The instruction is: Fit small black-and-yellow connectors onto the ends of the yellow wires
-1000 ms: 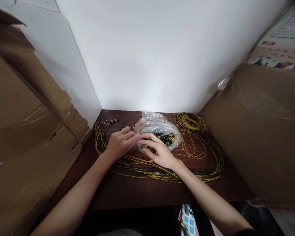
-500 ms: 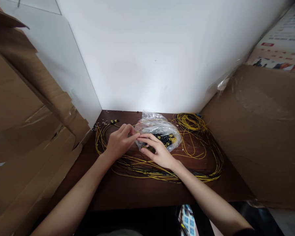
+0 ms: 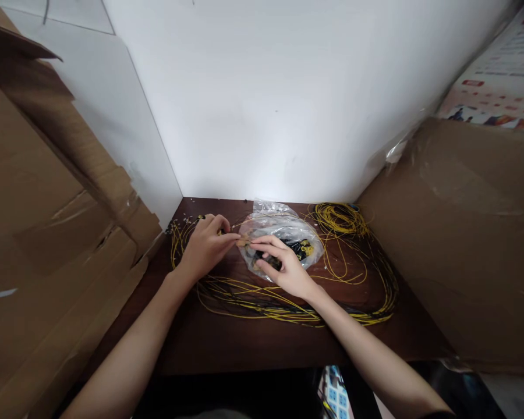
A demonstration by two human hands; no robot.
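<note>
My left hand (image 3: 207,244) is closed, thumb and forefinger pinching a thin yellow wire (image 3: 245,240). A small yellow bit shows under its curled fingers, too small to name. From the other side my right hand (image 3: 286,265) has the same wire between its fingertips, its thumb held lower. Just behind and under the hands lies a clear plastic bag (image 3: 273,218), with small black and yellow parts (image 3: 304,249) inside. Part of the bag is hidden by my right hand.
Long yellow and black wires (image 3: 262,311) loop across the front of the dark brown table (image 3: 227,349). A coiled yellow bundle (image 3: 340,219) lies at the back right. Cardboard stands at the left (image 3: 61,233) and right (image 3: 471,233), with a white wall (image 3: 262,105) behind.
The hands have drawn slightly apart, my left hand moving left. A short stretch of wire now shows between their fingertips.
</note>
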